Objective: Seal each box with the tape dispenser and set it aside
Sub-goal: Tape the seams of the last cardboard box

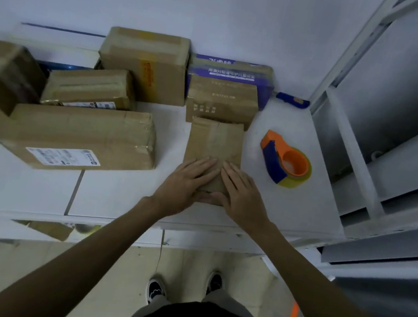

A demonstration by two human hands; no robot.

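A small brown cardboard box (214, 143) lies on the white table (117, 197) in front of me, with a strip of tape along its top. My left hand (186, 182) and my right hand (240, 191) press flat on its near end, fingers straight and side by side. The orange and blue tape dispenser (283, 160) with a yellowish roll rests on the table to the right of the box, apart from both hands.
Several taped cardboard boxes crowd the left and back: a long labelled one (80, 136), a tall one (148, 65), a printed brown one (222, 101) before a purple box (240, 72). A blue tool (291, 100) lies at back right. Metal shelving (382, 128) stands right.
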